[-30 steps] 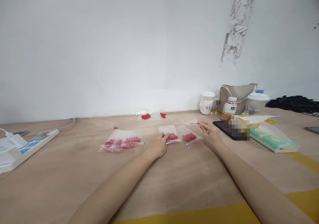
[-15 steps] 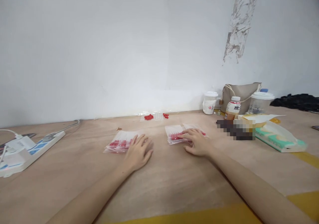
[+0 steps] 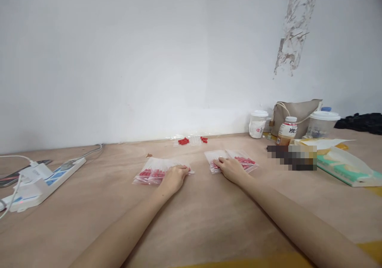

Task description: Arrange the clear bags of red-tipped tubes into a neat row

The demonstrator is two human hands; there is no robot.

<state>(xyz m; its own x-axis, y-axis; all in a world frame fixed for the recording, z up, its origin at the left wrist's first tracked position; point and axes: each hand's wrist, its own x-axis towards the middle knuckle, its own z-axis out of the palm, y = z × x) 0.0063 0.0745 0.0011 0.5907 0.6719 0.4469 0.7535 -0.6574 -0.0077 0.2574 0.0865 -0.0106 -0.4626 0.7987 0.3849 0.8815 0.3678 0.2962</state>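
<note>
Resting mid-frame: left hand (image 3: 174,177) flat, fingers loosely spread on bag stack (image 3: 155,171) w/ red pieces; right hand (image 3: 230,168) fingers together pressing second bag pile (image 3: 235,160), prob. steadying it. Power strip (image 3: 44,184) far left; bottles (image 3: 287,131) upper right.

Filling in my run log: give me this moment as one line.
left hand: rests on left bag pile | right hand: rests on right bag pile | table

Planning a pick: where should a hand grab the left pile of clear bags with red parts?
Take the left pile of bags by its bare left edge, coming from the left. It lies flat on the table, and the left hand already covers its right end.
</note>
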